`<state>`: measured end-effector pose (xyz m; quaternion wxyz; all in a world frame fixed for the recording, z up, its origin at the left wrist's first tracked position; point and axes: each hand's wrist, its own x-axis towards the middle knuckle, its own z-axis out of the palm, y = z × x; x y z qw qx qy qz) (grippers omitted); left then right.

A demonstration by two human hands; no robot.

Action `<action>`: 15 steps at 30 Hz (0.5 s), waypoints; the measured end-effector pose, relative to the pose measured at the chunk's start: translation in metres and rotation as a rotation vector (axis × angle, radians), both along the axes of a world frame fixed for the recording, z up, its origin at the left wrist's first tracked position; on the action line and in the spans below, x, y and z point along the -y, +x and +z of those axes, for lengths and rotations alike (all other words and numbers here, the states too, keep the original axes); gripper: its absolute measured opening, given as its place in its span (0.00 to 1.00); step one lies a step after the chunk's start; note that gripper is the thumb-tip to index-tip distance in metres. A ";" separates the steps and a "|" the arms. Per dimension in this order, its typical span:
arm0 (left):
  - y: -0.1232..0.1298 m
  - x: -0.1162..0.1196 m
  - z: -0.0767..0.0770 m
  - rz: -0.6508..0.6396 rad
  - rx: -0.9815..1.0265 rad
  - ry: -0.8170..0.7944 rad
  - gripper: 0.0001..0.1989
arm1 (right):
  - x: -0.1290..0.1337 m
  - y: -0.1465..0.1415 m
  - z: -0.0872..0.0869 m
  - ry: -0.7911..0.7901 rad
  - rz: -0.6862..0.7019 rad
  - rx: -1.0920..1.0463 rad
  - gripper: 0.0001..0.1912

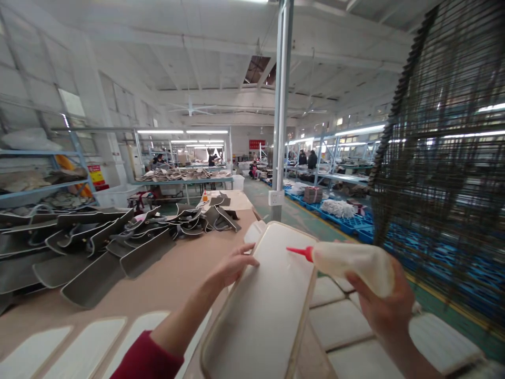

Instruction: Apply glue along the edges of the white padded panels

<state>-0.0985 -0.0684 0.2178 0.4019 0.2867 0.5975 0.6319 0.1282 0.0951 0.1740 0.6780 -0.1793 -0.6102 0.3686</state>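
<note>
My left hand [232,266] grips the left edge of a long white panel [266,295] with rounded corners, thumb on its face and fingers at the edge. The panel is tilted up in front of me. In my right hand [389,300] is a squeeze bottle [347,260] of cloudy plastic, lying nearly level, its red nozzle pointing left over the upper part of the panel. I cannot tell whether the nozzle tip touches the surface. Several similar white panels [341,321] lie below my right hand.
Grey curved pieces with pale edges [90,263] are heaped along the left of the brown tabletop [189,263]. More white panels [90,342] lie at the front left. A post [281,105], a wire rack [430,158] and blue pallets [355,221] stand beyond. Other people [311,159] are far back.
</note>
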 end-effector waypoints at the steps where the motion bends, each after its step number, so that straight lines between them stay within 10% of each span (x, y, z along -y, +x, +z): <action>1: 0.003 -0.002 0.000 -0.014 -0.001 0.003 0.37 | 0.001 0.000 0.002 0.004 0.002 -0.009 0.33; 8: 0.009 -0.005 0.000 -0.002 0.003 -0.014 0.35 | 0.051 0.026 -0.029 -0.016 0.615 0.149 0.19; 15: 0.029 -0.010 0.005 -0.010 0.049 0.024 0.37 | -0.012 0.030 -0.018 -0.255 0.138 -0.114 0.33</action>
